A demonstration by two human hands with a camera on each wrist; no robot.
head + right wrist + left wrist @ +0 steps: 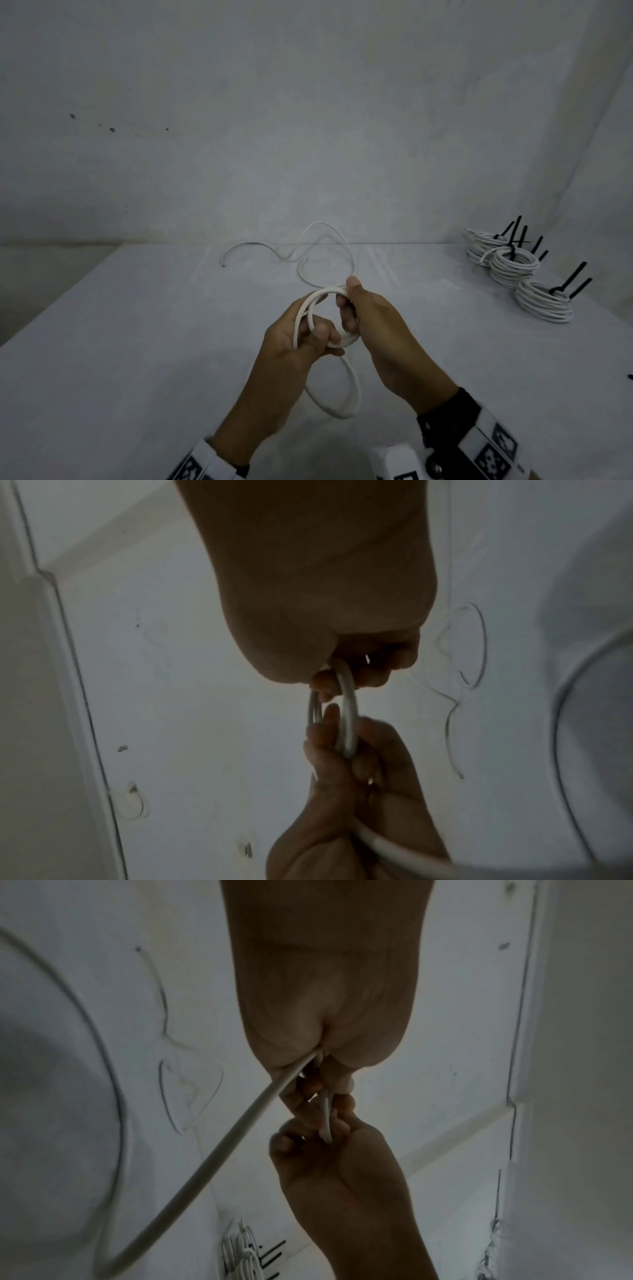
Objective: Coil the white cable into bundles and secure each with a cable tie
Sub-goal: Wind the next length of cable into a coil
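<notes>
Both hands hold a small coil of white cable (310, 310) above the white table (137, 342). My left hand (308, 334) grips the coil's near-left side, thumb over the loops. My right hand (349, 308) pinches the far-right side, thumb on top. One loose loop (342, 404) hangs below the hands. The free cable tail (318, 246) trails away across the table to its far edge. In the left wrist view the cable (240, 1123) runs out of my left hand (322, 1064). In the right wrist view the loops (347, 715) pass between my right hand (342, 674) and the left one.
Three finished white cable bundles (513, 267) with black cable ties (575, 281) sticking up sit at the table's far right. A white wall stands behind the table. A small dark object (629, 377) shows at the right edge.
</notes>
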